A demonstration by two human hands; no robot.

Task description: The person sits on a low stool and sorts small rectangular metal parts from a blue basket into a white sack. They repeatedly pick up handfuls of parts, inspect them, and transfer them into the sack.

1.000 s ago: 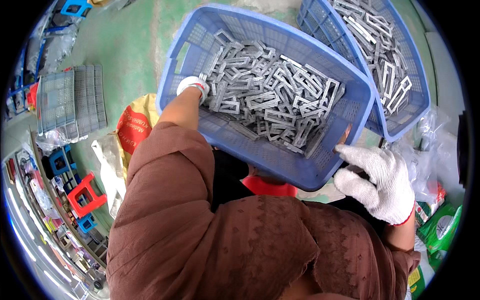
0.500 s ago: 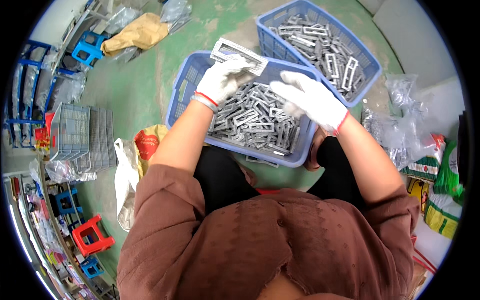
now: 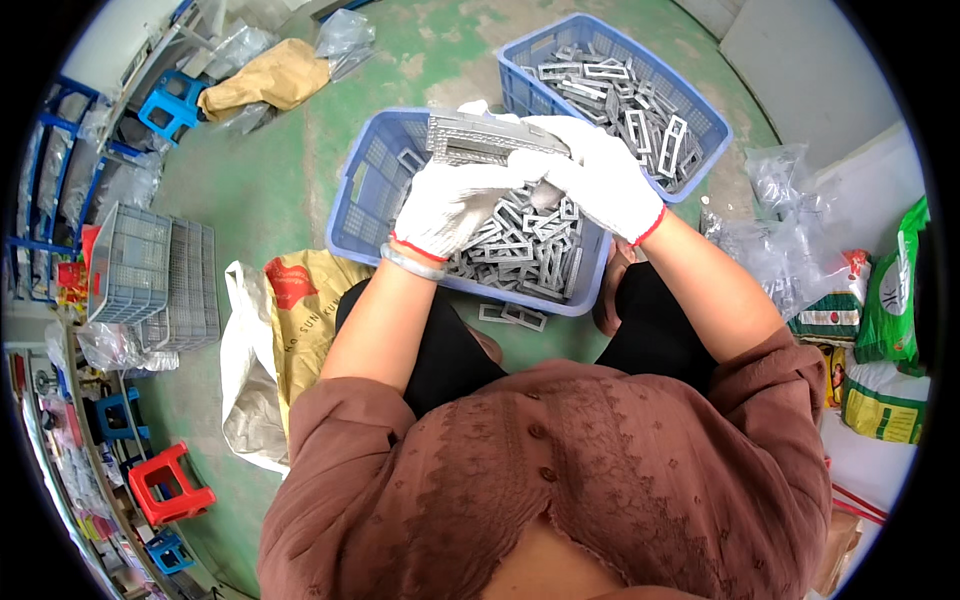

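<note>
A grey rectangular metal-looking frame, perhaps several stacked together, is held up between my white-gloved hands. My left hand grips it from below at its left part, fingers closed. My right hand is closed around its right end, thumb toward me; the fingers on the far side are hidden. Under both hands stands a blue plastic basket holding a heap of similar grey frames. My arms cover part of the heap.
Another blue basket of grey frames stands behind to the right. A few loose frames lie on the floor by my feet. A yellow sack, grey crates and a red stool are left; plastic bags lie right.
My right hand, apart and empty before, has moved left and closed on the frame's right end. My left hand has come lower, and the frame lies more level.
</note>
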